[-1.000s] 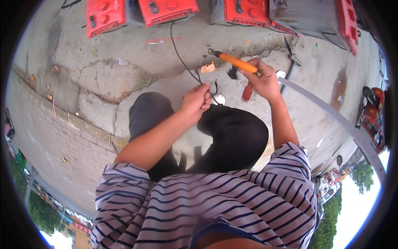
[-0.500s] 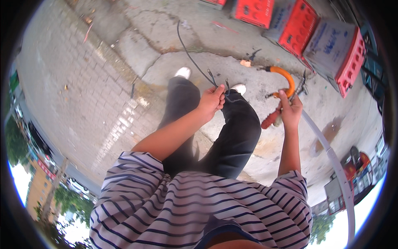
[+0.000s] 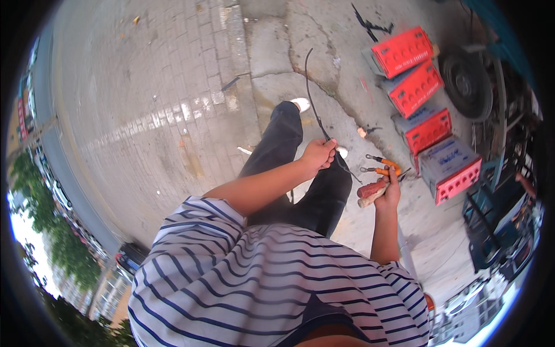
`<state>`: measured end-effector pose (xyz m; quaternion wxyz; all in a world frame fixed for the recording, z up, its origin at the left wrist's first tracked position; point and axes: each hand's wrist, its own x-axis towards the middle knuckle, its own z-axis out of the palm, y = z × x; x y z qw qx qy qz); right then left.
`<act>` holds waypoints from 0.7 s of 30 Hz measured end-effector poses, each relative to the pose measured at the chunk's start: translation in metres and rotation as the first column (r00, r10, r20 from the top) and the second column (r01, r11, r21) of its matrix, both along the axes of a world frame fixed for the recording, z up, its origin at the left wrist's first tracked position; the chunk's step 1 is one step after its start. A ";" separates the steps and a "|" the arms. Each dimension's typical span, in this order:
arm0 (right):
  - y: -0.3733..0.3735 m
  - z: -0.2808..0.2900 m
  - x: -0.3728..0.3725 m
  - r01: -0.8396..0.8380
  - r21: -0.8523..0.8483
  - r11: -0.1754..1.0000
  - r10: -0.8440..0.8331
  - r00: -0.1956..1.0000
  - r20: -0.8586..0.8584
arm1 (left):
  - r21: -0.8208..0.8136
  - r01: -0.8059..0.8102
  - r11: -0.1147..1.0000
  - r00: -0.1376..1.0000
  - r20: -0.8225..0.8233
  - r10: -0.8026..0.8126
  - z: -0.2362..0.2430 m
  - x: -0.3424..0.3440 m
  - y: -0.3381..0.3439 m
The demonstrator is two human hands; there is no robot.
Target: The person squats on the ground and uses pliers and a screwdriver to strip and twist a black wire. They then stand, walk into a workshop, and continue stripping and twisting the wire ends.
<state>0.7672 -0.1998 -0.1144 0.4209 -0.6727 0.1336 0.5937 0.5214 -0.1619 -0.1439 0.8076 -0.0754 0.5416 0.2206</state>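
Between the fingers of my left hand (image 3: 319, 155) is a thin black cable (image 3: 313, 99). One length of it runs out beyond my foot, and a shorter end hangs toward my right hand. My right hand (image 3: 389, 192) is closed on a short orange cable (image 3: 395, 168), bent into a loop with metal ring lugs at its ends. The same hand grips pliers (image 3: 371, 191) with one red and one pale handle; their dark tip pokes out past my fingers. Both hands are in front of my dark trousers, a little apart.
Several red-and-grey box-shaped batteries (image 3: 450, 171) stand in a row on the concrete to the right. Behind them is a black wheel (image 3: 464, 80). Dark strips (image 3: 371, 24) lie on the ground farther off. A grey pole (image 3: 406, 251) is beside my right forearm; paving stretches left.
My view has turned, bringing the batteries lower and more of them into sight. My hands are closer together. The orange loop now shows both lugs pointing left; each hand keeps its hold.
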 end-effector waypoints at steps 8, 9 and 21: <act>0.071 0.064 -0.084 -0.280 0.046 0.959 0.276 0.958 0.077 | 0.084 -0.291 0.953 0.955 -0.027 0.294 0.064 -0.077 0.024; 0.078 0.069 -0.091 -0.350 0.080 0.933 0.342 0.934 0.104 | 0.118 -0.330 0.937 0.942 -0.023 0.334 0.068 -0.079 0.026; 0.101 0.124 -0.139 -0.831 0.046 0.554 0.809 0.550 0.208 | 0.193 -0.786 0.587 0.598 -0.002 0.801 0.109 -0.073 -0.028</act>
